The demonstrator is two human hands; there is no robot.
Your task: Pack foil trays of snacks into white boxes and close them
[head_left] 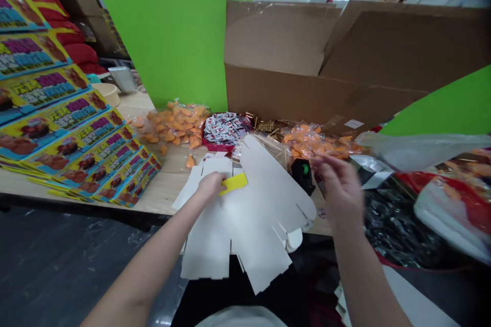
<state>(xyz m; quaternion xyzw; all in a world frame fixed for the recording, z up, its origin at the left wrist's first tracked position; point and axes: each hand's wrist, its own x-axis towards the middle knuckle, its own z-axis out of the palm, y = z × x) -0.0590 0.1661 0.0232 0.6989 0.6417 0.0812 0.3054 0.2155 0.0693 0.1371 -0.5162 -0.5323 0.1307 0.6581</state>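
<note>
Flat white carton blanks [249, 214] lie overlapping at the table's front edge, slots and flaps spread out, partly overhanging it. My left hand [210, 186] rests over them, its fingers closed on a yellow cardboard flap [235, 183]; whether the flap belongs to a blank underneath cannot be told. To the right, my right hand [341, 186] is raised and somewhat blurred, thumb and fingers drawn together in a pinch. Whatever sits between those fingertips is too small to make out. Just left of that hand stands a black tape dispenser [303, 174] with a green centre.
Printed yellow-and-blue boxes [76, 138] are stacked at the left. Bagged orange pieces [176, 122] and a pink tray of small sachets [226, 130] line the back, before a large brown carton [276, 87]. Black plastic [399, 219] fills a red container at right.
</note>
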